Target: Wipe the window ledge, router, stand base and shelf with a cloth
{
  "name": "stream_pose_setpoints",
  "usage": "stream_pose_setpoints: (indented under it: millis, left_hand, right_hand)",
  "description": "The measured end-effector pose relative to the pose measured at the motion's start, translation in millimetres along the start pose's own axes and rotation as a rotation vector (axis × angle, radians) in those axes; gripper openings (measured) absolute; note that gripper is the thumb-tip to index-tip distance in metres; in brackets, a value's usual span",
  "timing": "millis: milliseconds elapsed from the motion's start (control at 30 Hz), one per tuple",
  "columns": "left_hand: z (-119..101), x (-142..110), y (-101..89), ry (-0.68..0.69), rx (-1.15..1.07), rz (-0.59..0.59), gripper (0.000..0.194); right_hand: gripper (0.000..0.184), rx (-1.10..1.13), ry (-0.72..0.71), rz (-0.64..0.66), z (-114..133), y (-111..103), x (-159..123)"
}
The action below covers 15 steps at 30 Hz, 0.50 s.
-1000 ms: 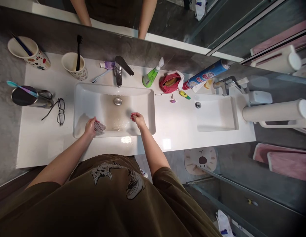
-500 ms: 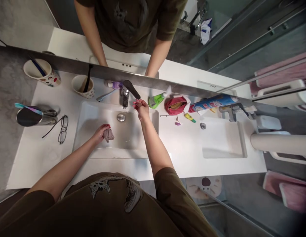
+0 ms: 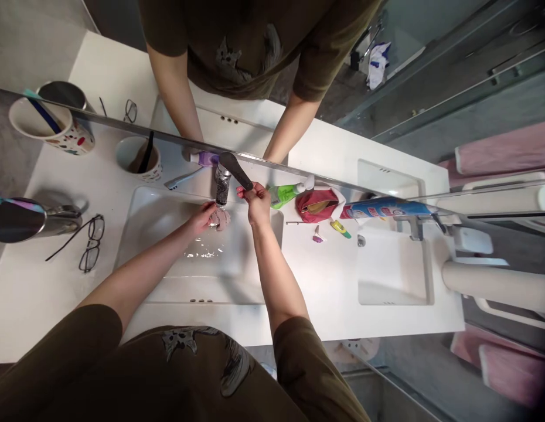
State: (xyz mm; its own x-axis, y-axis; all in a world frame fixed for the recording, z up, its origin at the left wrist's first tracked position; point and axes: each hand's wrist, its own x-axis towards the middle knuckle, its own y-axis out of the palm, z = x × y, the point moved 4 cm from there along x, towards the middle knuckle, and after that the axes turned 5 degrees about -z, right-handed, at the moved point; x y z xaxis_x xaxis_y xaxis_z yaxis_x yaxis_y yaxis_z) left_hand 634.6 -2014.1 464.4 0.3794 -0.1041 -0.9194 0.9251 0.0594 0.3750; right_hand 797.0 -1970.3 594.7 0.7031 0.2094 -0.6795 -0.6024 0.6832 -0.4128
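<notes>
My left hand (image 3: 203, 218) is closed on a small greyish-pink cloth (image 3: 222, 219), which hangs bunched under the spout of the tap (image 3: 222, 189). Below it the white washbasin (image 3: 167, 234) shows shiny wet patches, and the cloth partly covers the drain. My right hand (image 3: 257, 202) has its fingers bent around the end of the dark tap lever (image 3: 237, 172). Just right of that hand lies a green bottle (image 3: 283, 195) with a white top.
Left of the basin are two patterned paper cups (image 3: 140, 158), a metal mug (image 3: 21, 220), eyeglasses (image 3: 93, 243) and a light-blue toothbrush (image 3: 184, 177). To the right lie a red pouch (image 3: 316, 205), a yellow-green tube (image 3: 340, 228), a blue packet (image 3: 387, 208) and a second basin (image 3: 395, 269). A mirror runs behind.
My left hand has carried the cloth right and up, from the basin's left side to beneath the spout. My right hand stays at the lever. The view has shifted, and more water glistens in the basin.
</notes>
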Motion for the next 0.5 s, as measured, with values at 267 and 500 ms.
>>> stream_pose_setpoints:
  millis: [267, 500]
  left_hand:
    - [4.1, 2.8, 8.4, 0.022, -0.023, 0.03, 0.026]
    - [-8.5, -10.3, 4.1, 0.094, -0.065, 0.106, 0.038]
  right_hand:
    - [0.016, -0.018, -0.083, 0.025, -20.1, -7.3, 2.0]
    - [0.037, -0.296, -0.055, -0.002, -92.9, -3.3, -39.5]
